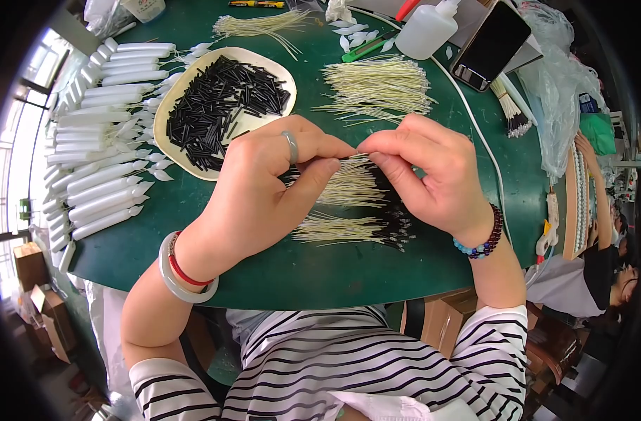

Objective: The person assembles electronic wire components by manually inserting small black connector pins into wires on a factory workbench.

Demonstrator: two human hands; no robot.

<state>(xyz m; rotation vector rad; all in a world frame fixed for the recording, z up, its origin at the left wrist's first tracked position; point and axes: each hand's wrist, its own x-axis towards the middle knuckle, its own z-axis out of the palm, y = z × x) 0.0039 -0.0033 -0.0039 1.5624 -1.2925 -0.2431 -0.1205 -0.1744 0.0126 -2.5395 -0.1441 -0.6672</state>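
Note:
My left hand (254, 189) and my right hand (433, 179) meet over the table, thumb and forefinger of each pinched together. A thin pale wire (352, 156) shows between the fingertips, mostly hidden by them. Under my hands lie bundles of pale wires (338, 228) whose right ends carry black sleeves (394, 228) and small clear tips. Left of them, partly behind my left hand, is a cream dish (167, 144) heaped with short black tubes (212, 91). Beyond my fingers lies a pile of pale wires (380, 84) without black sleeves.
Rows of white candle-shaped pieces (103, 186) cover the table's left side. At the back are another wire bunch (261, 24), a green cutter (366, 48), a white squeeze bottle (426, 31) and a black phone (492, 45). A white cable (475, 126) crosses the right. Another person (580, 281) sits at the far right.

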